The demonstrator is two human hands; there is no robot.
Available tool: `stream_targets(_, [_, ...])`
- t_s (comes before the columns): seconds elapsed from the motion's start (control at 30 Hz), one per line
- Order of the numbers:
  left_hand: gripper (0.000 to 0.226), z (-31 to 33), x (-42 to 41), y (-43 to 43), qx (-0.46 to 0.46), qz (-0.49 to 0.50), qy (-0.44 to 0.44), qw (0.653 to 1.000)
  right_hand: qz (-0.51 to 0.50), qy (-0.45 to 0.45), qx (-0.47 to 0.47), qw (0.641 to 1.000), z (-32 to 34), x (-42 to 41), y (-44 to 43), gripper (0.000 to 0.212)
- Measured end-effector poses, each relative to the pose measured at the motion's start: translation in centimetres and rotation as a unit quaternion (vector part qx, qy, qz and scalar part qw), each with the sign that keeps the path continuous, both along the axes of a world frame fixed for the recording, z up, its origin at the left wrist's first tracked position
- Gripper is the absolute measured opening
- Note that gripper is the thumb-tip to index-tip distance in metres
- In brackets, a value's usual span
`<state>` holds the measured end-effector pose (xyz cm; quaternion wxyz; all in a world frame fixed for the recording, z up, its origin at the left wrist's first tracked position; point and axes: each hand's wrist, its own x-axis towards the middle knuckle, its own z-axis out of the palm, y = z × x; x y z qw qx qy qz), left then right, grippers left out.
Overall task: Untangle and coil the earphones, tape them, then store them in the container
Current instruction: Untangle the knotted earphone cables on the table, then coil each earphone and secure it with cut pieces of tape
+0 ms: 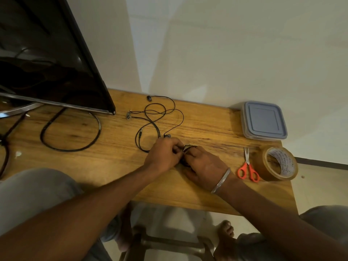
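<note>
Black, thin earphones loop across grainy wood table; left hand and right hand pinch their coiled end.

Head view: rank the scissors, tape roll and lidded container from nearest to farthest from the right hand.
From the right hand:
1. Orange-handled scissors, just to its right on the table.
2. Brown tape roll, right beyond the scissors, at the table's edge.
3. Lidded plastic container, at the far right corner by the wall.

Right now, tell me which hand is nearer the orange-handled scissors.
Right. The right hand rests on the wooden table just left of the orange-handled scissors, working the black earphone cable. The left hand sits farther left, beyond the right one.
</note>
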<state>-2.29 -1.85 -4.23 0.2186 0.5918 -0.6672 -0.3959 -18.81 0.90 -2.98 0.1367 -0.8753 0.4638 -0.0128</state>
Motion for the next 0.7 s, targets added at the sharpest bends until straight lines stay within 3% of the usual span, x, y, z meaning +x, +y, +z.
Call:
stream_targets(0.13, [0.013, 0.2, 0.0, -0.2, 0.012, 0.010, 0.034, 0.999, -0.018, -0.077, 0.052, 0.996, 1.5, -0.8, -0.8, 0.046])
stream_targets(0.23, [0.008, 0.8, 0.0, -0.8, -0.023, 0.034, 0.050, 0.998, -0.075, -0.149, 0.004, 0.986, 3.8, -2.2, -2.0, 0.033])
stream_targets(0.3, [0.011, 1.4, 0.0, -1.2, -0.048, 0.045, 0.054, 0.996, -0.125, -0.151, -0.032, 0.980, 5.4, -3.9, -3.0, 0.023])
stream_targets(0.5, [0.015, 2.4, -0.3, -1.4, -0.085, 0.013, 0.064, 0.994, -0.291, -0.024, -0.027, 0.956, 7.9, -11.1, -3.3, 0.012])
stream_targets(0.7, [0.013, 3.1, -0.7, -0.8, -0.122, -0.047, 0.045, 0.990, -0.391, 0.144, 0.114, 0.902, 9.3, -15.0, -1.4, 0.012])
